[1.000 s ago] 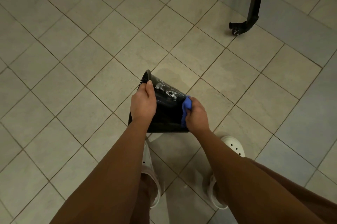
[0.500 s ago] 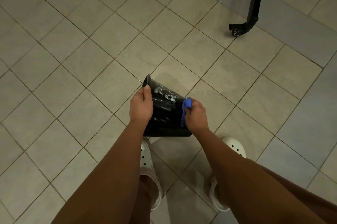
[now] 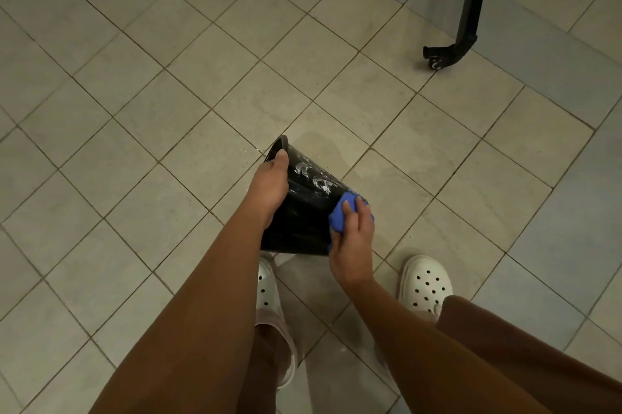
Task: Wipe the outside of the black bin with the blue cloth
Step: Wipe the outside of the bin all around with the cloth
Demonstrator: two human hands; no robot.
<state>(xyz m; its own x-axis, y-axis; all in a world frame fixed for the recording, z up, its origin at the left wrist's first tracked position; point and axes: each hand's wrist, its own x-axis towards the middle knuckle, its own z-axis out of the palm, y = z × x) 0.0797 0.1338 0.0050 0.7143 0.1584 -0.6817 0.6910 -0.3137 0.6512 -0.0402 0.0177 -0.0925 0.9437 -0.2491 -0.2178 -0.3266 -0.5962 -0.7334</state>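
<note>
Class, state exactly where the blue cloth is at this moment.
In the head view, the blue cloth is bunched in the right hand, pressed against the right side of the black bin, just above the white shoes.

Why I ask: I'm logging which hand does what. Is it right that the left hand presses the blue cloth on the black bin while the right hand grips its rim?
Not quite: the head view shows the hands swapped. The right hand presses the blue cloth on the black bin, and the left hand grips its rim.

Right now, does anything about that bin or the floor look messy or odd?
Yes. The black bin is held tipped, and whitish smears streak its upper side, above where the right hand presses the blue cloth. Small pale specks dot the floor tiles nearby.
</note>
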